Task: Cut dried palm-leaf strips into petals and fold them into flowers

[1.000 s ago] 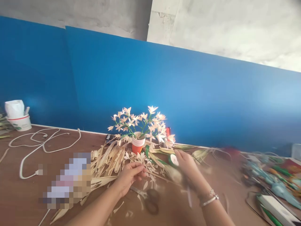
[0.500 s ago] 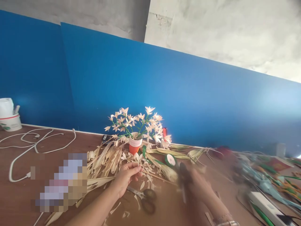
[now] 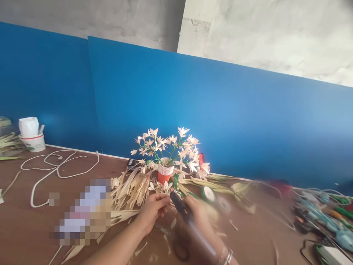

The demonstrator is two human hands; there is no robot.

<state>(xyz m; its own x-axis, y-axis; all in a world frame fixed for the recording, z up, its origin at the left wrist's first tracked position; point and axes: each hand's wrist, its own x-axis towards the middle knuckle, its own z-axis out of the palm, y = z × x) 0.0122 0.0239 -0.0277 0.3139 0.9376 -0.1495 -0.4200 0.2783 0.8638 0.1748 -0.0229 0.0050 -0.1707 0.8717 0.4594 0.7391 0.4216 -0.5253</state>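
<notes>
My left hand (image 3: 154, 209) is closed in a pinch, thumb against forefinger; what lies between the tips is too small to make out. Pale petals (image 3: 167, 187) show just behind those fingertips. My right hand (image 3: 201, 217), blurred, grips what looks like a black glue gun (image 3: 180, 207) with a pale translucent stick at its rear. Its front end is close to my left fingertips. Dark-handled scissors (image 3: 180, 248) lie smeared beneath. Ahead stands an orange and white paper cup (image 3: 165, 173) holding green stems with many cream flowers (image 3: 190, 149).
Dried husk strips (image 3: 135, 187) spread around the cup. A green tape roll (image 3: 209, 194) stands to its right. White cables (image 3: 57, 165) and a white tub (image 3: 34, 142) are at left, tangled cords (image 3: 317, 217) at right. A blue partition (image 3: 165, 95) closes the back.
My right hand has come leftward with the black tool, up to my left fingertips. My left hand keeps its pinch. The whole view has shifted slightly.
</notes>
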